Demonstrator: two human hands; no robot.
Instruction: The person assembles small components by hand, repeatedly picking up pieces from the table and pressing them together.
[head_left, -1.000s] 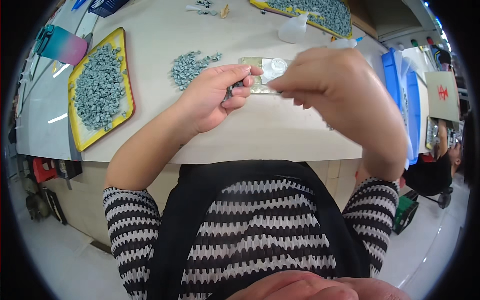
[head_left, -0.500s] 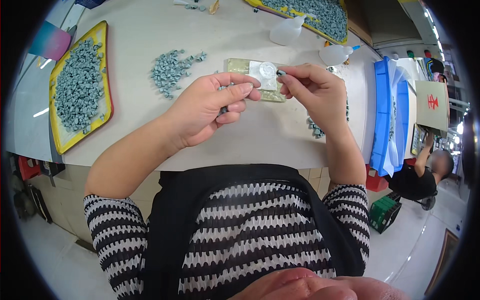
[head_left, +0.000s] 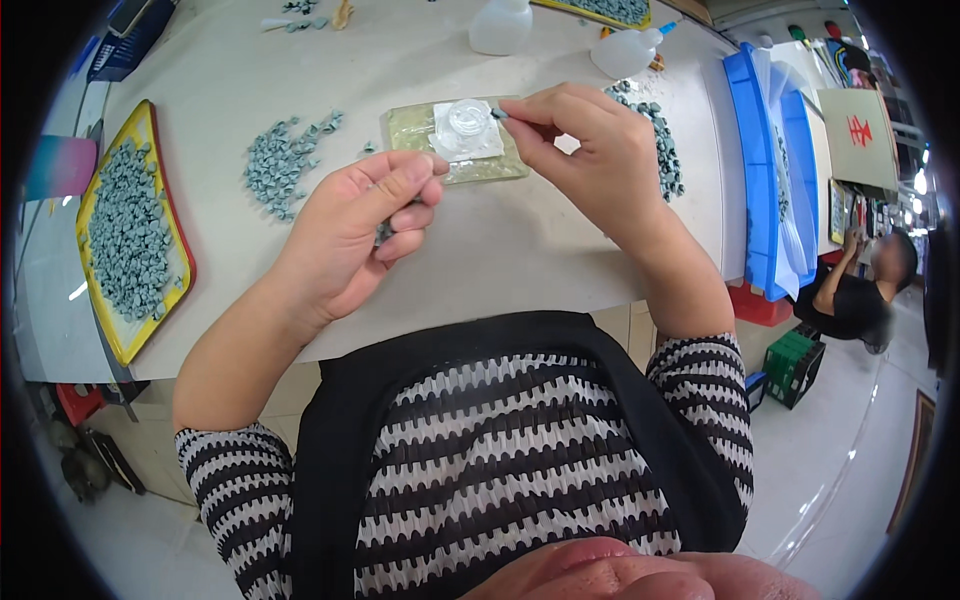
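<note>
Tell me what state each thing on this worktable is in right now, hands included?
Left hand: curled shut around small grey parts.
Right hand: pinching one small grey piece at the fingertips, beside the round clear dish.
Round clear dish: open, sitting on a greenish pad.
Yellow tray: heaped with grey parts.
Loose grey pile: scattered on the table.
Two squeeze bottles: lying tipped on the table.

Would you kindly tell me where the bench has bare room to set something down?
The widest bare stretch of the table lies along its near edge, beneath both hands. Another lies at the far left, between the yellow tray and the loose grey pile. It is crowded around the clear mat, and at the right, near the grey parts and blue bin.
</note>
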